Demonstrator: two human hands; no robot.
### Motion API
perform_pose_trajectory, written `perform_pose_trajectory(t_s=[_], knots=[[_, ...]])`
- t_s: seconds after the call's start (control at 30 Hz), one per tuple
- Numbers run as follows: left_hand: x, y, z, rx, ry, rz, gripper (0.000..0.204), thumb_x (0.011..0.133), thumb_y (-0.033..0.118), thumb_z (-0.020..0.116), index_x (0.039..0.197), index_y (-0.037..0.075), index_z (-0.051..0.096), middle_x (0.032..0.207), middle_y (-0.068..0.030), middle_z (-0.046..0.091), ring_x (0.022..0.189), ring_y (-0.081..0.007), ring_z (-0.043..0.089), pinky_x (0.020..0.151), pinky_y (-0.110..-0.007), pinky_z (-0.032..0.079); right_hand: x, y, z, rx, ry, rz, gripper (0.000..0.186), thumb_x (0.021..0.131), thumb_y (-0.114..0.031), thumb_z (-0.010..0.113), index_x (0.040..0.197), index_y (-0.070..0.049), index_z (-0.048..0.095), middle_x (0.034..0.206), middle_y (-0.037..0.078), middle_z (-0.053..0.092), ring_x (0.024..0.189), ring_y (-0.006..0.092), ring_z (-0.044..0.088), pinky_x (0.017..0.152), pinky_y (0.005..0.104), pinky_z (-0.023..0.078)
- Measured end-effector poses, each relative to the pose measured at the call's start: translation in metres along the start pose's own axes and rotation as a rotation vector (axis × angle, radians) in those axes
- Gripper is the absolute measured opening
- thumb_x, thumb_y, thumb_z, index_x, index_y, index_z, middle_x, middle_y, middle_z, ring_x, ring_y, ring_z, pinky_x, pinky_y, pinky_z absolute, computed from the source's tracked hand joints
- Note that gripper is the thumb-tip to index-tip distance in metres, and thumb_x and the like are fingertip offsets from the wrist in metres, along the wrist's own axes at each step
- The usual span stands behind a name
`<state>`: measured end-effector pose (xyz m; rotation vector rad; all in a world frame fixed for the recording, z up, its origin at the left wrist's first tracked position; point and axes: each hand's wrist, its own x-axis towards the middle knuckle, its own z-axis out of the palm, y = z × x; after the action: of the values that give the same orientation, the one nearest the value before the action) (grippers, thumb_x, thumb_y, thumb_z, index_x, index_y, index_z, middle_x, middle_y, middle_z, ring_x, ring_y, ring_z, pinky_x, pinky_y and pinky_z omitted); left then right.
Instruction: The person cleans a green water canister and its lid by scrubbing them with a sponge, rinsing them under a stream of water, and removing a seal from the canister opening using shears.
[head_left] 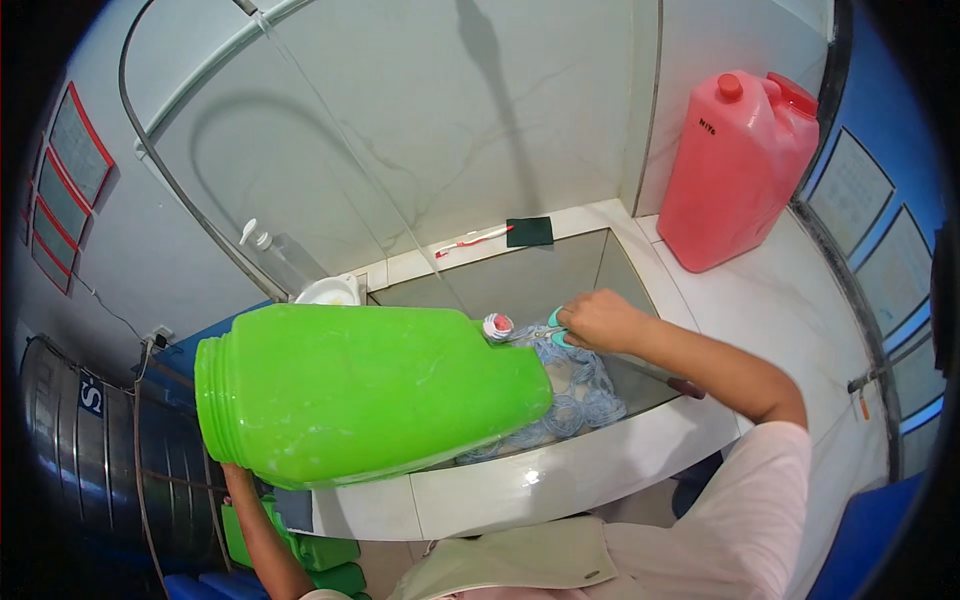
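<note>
A large bright green plastic water container lies on its side across the near part of the sink, its wide threaded mouth to the left. My left hand holds it from below near that mouth; the fingers are hidden behind it. My right hand is closed on scissors with teal handles. Their blades point left at the small spout, which shows white wrapping and a red centre. Whether the blades touch it I cannot tell. Below, crumpled pale blue material lies in the sink basin.
A red water container stands on the tiled ledge at the right. Along the sink's back rim lie a toothbrush and a dark green scouring pad. A clear pump bottle stands back left, near a white bowl. A dark tank is far left.
</note>
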<state>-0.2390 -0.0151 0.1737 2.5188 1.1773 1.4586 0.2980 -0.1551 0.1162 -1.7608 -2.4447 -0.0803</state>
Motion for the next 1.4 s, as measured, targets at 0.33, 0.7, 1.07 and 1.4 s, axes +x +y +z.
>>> perform_pose_trajectory(t_s=[0.33, 0.7, 1.07, 1.4], knots=[[0.001, 0.003, -0.002, 0.013, -0.015, -0.002, 0.017, 0.070, 0.013, 0.059, 0.064, -0.002, 0.054, 0.051, -0.0096, 0.051, 0.043, -0.0165, 0.047, 0.043, -0.032, 0.031, 0.003, 0.004, -0.013, 0.082, 0.049, -0.114, 0.026, 0.067, -0.026, 0.064, 0.075, -0.005, 0.053, 0.074, 0.010, 0.057, 0.078, 0.0277, 0.057, 0.061, 0.0402, 0.047], [-0.007, 0.002, -0.004, 0.028, -0.016, -0.012, 0.019, 0.070, 0.014, 0.060, 0.063, -0.002, 0.053, 0.051, -0.0100, 0.051, 0.042, -0.0175, 0.046, 0.043, -0.032, 0.031, -0.001, -0.002, 0.010, 0.111, 0.073, -0.043, 0.027, 0.071, -0.028, 0.063, 0.078, -0.003, 0.056, 0.071, 0.010, 0.060, 0.074, 0.0289, 0.059, 0.061, 0.0401, 0.048], [-0.009, 0.003, -0.007, 0.047, -0.038, -0.008, 0.020, 0.070, 0.016, 0.060, 0.063, -0.002, 0.053, 0.050, -0.0104, 0.050, 0.041, -0.0185, 0.046, 0.042, -0.032, 0.030, 0.013, -0.001, 0.004, 0.148, -0.128, -0.057, 0.029, 0.072, -0.029, 0.061, 0.081, -0.001, 0.057, 0.072, 0.016, 0.060, 0.074, 0.0331, 0.058, 0.066, 0.0436, 0.047], [-0.012, 0.001, -0.004, 0.049, -0.050, 0.010, 0.021, 0.070, 0.017, 0.060, 0.062, -0.001, 0.053, 0.049, -0.0107, 0.049, 0.040, -0.0194, 0.045, 0.042, -0.032, 0.029, 0.035, 0.018, 0.044, 1.238, 0.234, 0.177, 0.018, 0.076, -0.006, 0.059, 0.092, 0.000, 0.054, 0.084, 0.011, 0.060, 0.076, 0.0162, 0.058, 0.066, 0.0294, 0.046]])
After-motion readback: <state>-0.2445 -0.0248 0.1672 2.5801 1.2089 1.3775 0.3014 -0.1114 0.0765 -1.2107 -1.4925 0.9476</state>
